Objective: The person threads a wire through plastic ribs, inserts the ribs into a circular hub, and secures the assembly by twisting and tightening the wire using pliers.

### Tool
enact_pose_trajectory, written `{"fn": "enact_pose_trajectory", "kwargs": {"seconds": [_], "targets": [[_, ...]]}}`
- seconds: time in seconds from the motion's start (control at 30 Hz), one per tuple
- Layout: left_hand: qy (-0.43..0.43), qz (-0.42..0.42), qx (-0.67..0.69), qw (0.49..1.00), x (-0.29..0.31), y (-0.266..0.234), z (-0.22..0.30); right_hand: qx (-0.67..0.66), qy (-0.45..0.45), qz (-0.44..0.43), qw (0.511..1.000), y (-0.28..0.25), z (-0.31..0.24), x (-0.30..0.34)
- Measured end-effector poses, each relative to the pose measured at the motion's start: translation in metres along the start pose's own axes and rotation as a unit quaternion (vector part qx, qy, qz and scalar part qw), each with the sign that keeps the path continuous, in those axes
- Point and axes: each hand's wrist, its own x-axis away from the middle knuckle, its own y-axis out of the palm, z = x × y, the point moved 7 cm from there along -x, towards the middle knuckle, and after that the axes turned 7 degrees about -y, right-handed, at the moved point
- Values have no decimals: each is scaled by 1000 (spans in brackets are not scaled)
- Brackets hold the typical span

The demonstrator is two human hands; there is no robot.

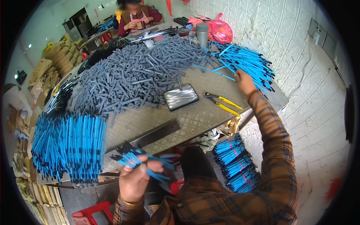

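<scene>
My left hand [135,179], low in front of me by the table's near edge, is closed round a small bunch of thin blue sticks [129,159] with black ends; they are partly blurred. Across at the right, my right hand [246,83] has its fingers pinched on a blue stick [222,75] at the edge of a loose heap of blue sticks [247,60]. Between my hands, yellow-handled pincers [229,104] and a flat dark-edged case with a shiny silvery top [181,97] lie on the patterned tabletop [202,116].
A large mound of grey plastic pieces [131,71] covers the table's middle. Rows of blue sticks [84,144] fill the left end. Banded bundles [236,165] lie below at the right. A grey flask [202,34] and pink bag [219,30] stand behind. A person [137,18] sits opposite.
</scene>
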Motion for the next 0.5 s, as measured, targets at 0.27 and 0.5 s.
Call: {"fn": "enact_pose_trajectory", "kwargs": {"seconds": [0.27, 0.5], "targets": [[192, 119, 37, 973, -28, -11, 15, -468, 41, -148, 870, -29, -211, 137], [302, 181, 16, 936, 5, -23, 28, -540, -41, -218, 812, -9, -336, 211]]}}
